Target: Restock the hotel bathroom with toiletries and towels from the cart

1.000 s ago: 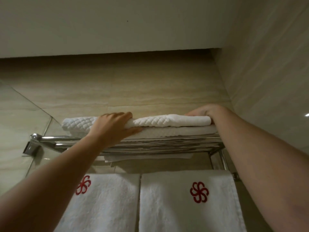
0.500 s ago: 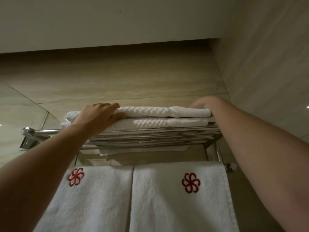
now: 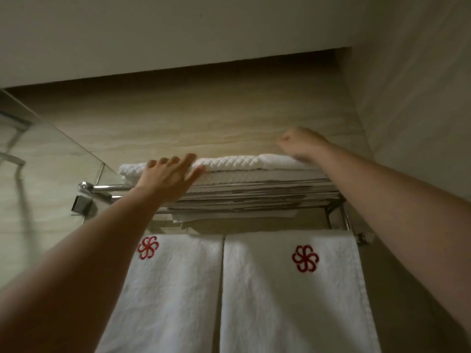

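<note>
Right hand (image 3: 298, 145) lifted off folded towels (image 3: 237, 163), 2 o'clock, curled, empty; left hand (image 3: 168, 177) flat on them, 9 o'clock. Stack looks placed.

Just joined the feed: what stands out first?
Two white hanging towels with red pinwheel emblems fill the lower middle. Above, folded white quilted towels lie on a chrome rack, the left hand spread on their left end, the blurred right hand at their right.
</note>
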`<state>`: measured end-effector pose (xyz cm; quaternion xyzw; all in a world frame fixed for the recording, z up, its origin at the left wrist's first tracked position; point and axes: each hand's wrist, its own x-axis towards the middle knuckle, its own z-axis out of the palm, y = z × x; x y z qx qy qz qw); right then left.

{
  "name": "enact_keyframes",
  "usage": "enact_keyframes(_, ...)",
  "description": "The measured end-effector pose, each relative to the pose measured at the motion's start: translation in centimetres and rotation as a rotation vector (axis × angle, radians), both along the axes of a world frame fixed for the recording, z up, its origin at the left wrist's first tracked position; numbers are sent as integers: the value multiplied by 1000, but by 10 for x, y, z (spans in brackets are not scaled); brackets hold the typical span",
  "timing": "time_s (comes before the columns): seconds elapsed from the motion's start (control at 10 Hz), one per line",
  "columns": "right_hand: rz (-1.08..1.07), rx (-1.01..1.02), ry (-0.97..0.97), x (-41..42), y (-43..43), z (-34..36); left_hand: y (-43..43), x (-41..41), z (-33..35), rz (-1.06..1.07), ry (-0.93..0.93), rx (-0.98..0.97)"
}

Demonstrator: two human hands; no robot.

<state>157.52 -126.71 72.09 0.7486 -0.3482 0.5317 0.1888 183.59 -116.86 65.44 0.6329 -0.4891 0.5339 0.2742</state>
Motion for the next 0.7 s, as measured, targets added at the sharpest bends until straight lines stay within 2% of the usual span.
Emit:
enact_keyframes(0.1, -31, -85, 274, 18, 23, -31, -9, -7, -5, -39, -7, -41)
enact_keyframes(0.2, -252, -423, 357, 11, 18, -54, -8, -4, -9, -83, 24, -44)
enact_keyframes(0.3, -261, -621, 313, 3, -1, -55, -1, 8, -9, -91, 98, -73)
enact_keyframes(0.5, -230, -654, 235, 3, -6, -60, 4, 21, -20, -49, 203, -84)
enact_keyframes(0.6, -251, -486, 250, 5, 12, -77, 18, 20, -30, -5, 323, -25)
enact_keyframes(0.7, -233, -426, 265, 3, 25, -99, 35, 17, -47, 26, 287, 3)
